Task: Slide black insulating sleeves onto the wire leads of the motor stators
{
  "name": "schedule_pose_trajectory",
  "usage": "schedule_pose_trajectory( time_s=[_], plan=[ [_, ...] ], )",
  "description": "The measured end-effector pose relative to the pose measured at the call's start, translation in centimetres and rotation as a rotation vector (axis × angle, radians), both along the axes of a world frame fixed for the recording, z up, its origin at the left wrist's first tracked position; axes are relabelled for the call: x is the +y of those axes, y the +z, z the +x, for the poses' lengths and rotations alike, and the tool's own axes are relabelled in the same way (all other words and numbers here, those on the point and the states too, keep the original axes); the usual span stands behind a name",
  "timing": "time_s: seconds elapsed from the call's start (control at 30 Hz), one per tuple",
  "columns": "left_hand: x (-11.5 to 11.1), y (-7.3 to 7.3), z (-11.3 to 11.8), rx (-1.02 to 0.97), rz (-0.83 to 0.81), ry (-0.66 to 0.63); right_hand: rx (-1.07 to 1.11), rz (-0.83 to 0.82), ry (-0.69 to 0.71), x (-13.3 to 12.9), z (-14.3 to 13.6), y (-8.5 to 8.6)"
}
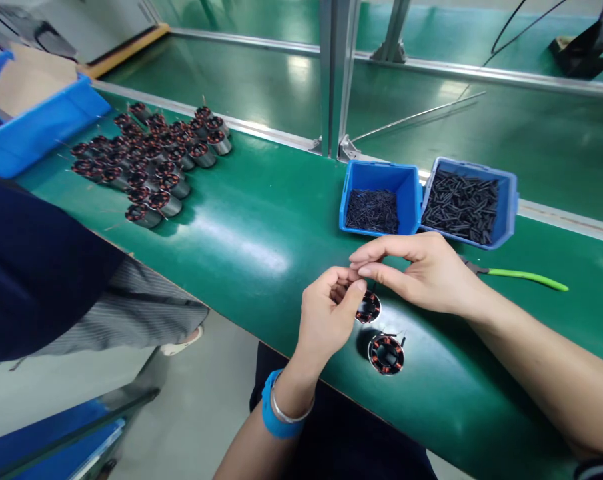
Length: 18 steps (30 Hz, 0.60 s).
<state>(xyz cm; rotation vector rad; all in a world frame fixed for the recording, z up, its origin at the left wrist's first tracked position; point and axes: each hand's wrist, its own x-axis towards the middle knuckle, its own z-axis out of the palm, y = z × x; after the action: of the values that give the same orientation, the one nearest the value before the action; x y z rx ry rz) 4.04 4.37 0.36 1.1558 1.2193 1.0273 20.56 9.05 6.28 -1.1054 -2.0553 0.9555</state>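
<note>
Two motor stators with copper windings are in front of me. The far stator (368, 307) is partly covered by my left hand (330, 312). The near stator (386, 353) stands apart, closer to the table's edge, with short black sleeved leads sticking up. My left hand is closed in a pinch, thumb against curled fingers, just above the far stator. From the right, my right hand (421, 273) meets it, thumb and fingertips together at the left fingertips. Whatever is between the fingers is too small or hidden to name.
A blue bin (378, 170) holds thin black tubes; another bin (508, 207) beside it has thicker black tube pieces. Green-handled pliers (526, 275) lie at right. Many stators (151, 163) stand at far left near a blue crate (46, 120). A person (36, 273) is at left. A metal post (337, 80) rises behind.
</note>
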Motion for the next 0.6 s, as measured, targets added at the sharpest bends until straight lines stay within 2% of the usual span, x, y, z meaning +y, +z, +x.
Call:
schedule_pose_trajectory(
  time_s=[0.2, 0.33, 0.37, 0.43, 0.5, 0.53, 0.6],
  plan=[
    [-0.1, 0.1, 0.0, -0.011, -0.023, 0.022, -0.153, 0.082, 0.082, -0.1, -0.4, 0.1],
    [-0.2, 0.3, -0.1, 0.011, -0.008, 0.054, -0.274, 0.128, 0.105, 0.1, 0.4, 1.4],
    [-0.2, 0.2, -0.1, 0.035, 0.002, 0.049, -0.267, 0.136, 0.053, 0.4, 1.1, 1.9],
    [-0.3, 0.1, -0.1, 0.079, 0.025, 0.048, -0.276, 0.181, -0.188, 1.4, 3.2, 2.6],
    [-0.3, 0.0, -0.1, 0.107, 0.047, 0.054, -0.413, 0.239, -0.484, 2.9, 5.8, 2.6],
    [-0.3, -0.1, -0.2, 0.116, 0.051, 0.054, -0.526, 0.257, -0.58, 3.8, 7.2, 2.3],
    [-0.5, -0.2, -0.3, 0.132, 0.036, 0.046, -0.705, 0.245, -0.6, 5.5, 9.5, 1.0]
  ],
)
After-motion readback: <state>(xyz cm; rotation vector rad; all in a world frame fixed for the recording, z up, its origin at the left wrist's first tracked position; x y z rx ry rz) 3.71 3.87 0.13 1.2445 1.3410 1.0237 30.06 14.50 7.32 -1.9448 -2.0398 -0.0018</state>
